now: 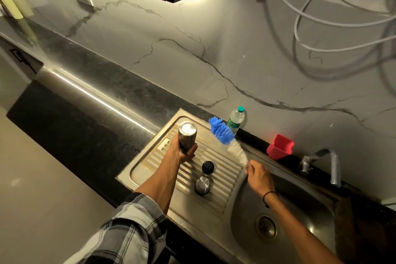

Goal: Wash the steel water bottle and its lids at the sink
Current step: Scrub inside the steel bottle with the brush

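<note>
Steel water bottle point(187, 136) held in the left hand point(183, 152), grip clenched round its lower body, shiny end up, above the ribbed drainboard point(222, 180) of the sink point(300, 206). Bottle brush point(227, 137) pinched at its thin handle by the right hand point(258, 178), blue and white bristles pointing up and away toward the wall. Black lid point(207, 167) and steel lid point(202, 185) lying loose on the drainboard ribs, just beside each other, near the edge of the basin.

Likely troubles, judged from this layout: smooth steel slipping through wet or soapy fingers and dropping onto the drainboard, denting or knocking the lids. Either lid nudged by a forearm and rolling along the ribs into the basin, toward the drain point(265, 226). Long brush swinging wide and tipping the plastic bottle point(235, 121) standing just behind it on the bench point(107, 92), or flicking water up toward the cables point(321, 17) hanging on the wall. Tap point(330, 165) well apart from the bottle, so a reach across the basin needed, with both hands occupied.

Writing: green label on the plastic bottle, text too small to read. No readable marking on the steel bottle, lids, brush or the red cup point(279, 146).
</note>
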